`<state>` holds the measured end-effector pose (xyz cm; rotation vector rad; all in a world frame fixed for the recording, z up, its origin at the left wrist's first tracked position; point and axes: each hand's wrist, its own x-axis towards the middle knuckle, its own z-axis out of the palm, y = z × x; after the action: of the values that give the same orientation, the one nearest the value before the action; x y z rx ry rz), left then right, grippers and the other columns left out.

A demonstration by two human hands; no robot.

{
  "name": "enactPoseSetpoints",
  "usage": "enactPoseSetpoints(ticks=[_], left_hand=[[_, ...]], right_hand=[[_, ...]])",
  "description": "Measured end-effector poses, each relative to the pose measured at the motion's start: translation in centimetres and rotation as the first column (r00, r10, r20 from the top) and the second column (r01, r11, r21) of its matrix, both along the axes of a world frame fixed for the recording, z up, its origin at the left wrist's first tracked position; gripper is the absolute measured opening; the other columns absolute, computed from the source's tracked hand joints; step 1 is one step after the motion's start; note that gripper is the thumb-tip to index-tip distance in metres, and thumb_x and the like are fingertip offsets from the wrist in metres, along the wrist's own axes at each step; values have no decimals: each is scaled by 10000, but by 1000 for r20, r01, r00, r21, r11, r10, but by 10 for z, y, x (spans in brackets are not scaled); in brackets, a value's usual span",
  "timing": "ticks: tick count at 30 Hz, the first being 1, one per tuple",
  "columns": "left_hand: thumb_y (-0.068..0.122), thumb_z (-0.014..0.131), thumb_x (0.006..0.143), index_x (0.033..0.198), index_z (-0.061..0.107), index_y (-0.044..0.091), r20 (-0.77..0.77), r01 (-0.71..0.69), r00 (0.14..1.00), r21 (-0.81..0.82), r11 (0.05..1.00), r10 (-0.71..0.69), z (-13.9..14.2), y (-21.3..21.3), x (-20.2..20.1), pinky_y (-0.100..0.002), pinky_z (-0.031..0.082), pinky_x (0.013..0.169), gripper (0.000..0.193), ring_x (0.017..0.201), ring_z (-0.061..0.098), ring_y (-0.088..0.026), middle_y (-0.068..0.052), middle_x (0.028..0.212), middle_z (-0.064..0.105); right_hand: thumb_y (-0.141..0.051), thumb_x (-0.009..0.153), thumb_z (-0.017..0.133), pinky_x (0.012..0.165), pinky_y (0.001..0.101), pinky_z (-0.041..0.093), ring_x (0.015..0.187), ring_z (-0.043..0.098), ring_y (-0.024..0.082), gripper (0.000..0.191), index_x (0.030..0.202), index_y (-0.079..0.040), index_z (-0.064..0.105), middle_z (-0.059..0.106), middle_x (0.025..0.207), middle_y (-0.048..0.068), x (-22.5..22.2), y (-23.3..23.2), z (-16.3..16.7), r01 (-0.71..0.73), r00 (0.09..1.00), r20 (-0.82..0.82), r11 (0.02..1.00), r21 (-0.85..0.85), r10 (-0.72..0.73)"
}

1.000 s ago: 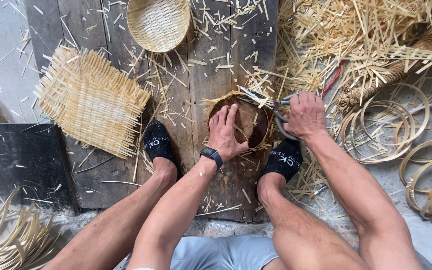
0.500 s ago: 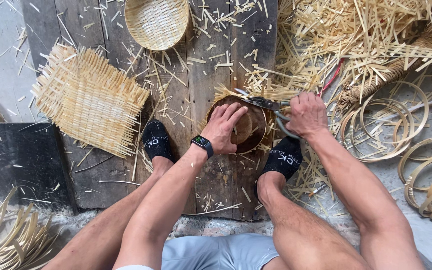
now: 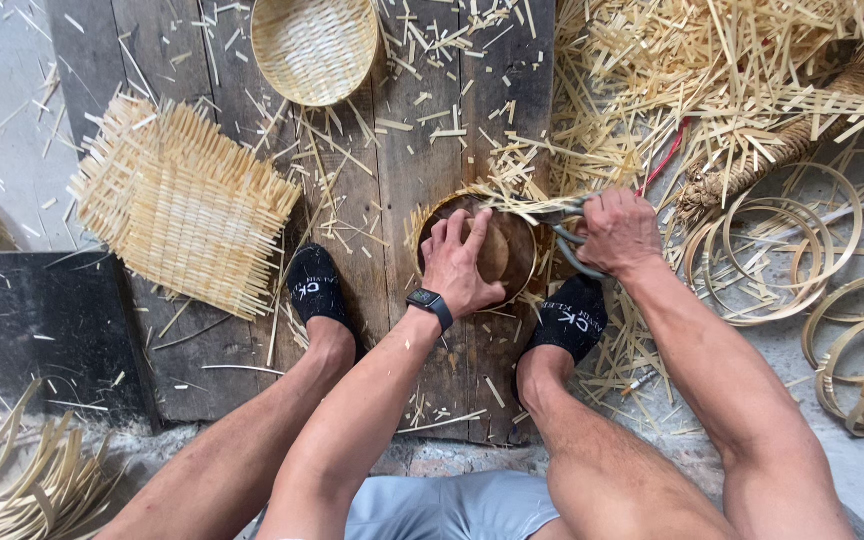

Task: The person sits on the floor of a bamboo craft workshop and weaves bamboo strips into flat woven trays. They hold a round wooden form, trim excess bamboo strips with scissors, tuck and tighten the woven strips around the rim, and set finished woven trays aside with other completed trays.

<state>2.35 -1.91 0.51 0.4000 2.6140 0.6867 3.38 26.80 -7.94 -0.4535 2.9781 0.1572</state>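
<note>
Where dark weathered planks (image 3: 202, 40) are lying littered with pale bamboo slivers, the left hand (image 3: 459, 268) is pressing flat, fingers spread, on a small round woven basket (image 3: 477, 250); the right hand (image 3: 617, 230) is gripping metal shears (image 3: 570, 245) closed at its rim, between both black-socked feet

Basket-weaving workshop, floor-level. Dark wooden floor planks (image 3: 422, 130) littered w/ pale bamboo offcuts (image 3: 712, 70); square woven bamboo mat w/ loose ends (image 3: 184, 205), round finished woven basket (image 3: 314, 45), stack of bent bamboo hoops (image 3: 802, 250) all around.
</note>
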Motion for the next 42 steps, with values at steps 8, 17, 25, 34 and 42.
enactPoseSetpoints(ticks=[8,17,25,34,42], left_hand=[[234,843,458,1495,393,288,74,256,965,-34,966,-253,9,-7,-12,-578,390,1002,1132,1363,364,-417,-102,1504,380],[348,952,480,1541,295,281,1,-115,993,-26,993,115,7,3,14,-671,313,1054,1250,1392,260,-480,-222,1518,247],[320,886,548,1577,313,306,-16,-29,999,-11,1000,29,-2,4,16,-592,390,1078,1179,1364,349,-435,-192,1520,310],[334,928,570,1556,310,246,-32,-258,965,33,966,259,7,22,22,-633,383,1020,1167,1329,321,-467,-224,1467,286],[240,870,518,1490,429,274,-122,3,992,54,999,3,5,1,11,-597,394,1014,1068,1318,393,-421,-150,1462,390]], right_hand=[[-445,620,799,632,333,538,699,583,214,508,841,-10,659,590,775,98,6,0,13,-26,993,-118,994,-103,14],[-272,918,652,724,362,533,837,585,212,200,932,-78,607,590,905,100,7,7,15,109,977,198,987,-117,-85],[-389,680,719,619,301,513,698,561,190,370,821,-78,578,565,771,73,5,-11,7,-37,972,-234,995,-88,15],[-382,815,718,590,300,494,670,546,169,331,823,-76,593,574,763,67,10,8,5,-36,986,-168,993,-116,16],[-281,1037,646,698,356,531,801,595,205,238,934,-71,604,598,830,83,2,5,5,99,960,267,994,-45,-84]])
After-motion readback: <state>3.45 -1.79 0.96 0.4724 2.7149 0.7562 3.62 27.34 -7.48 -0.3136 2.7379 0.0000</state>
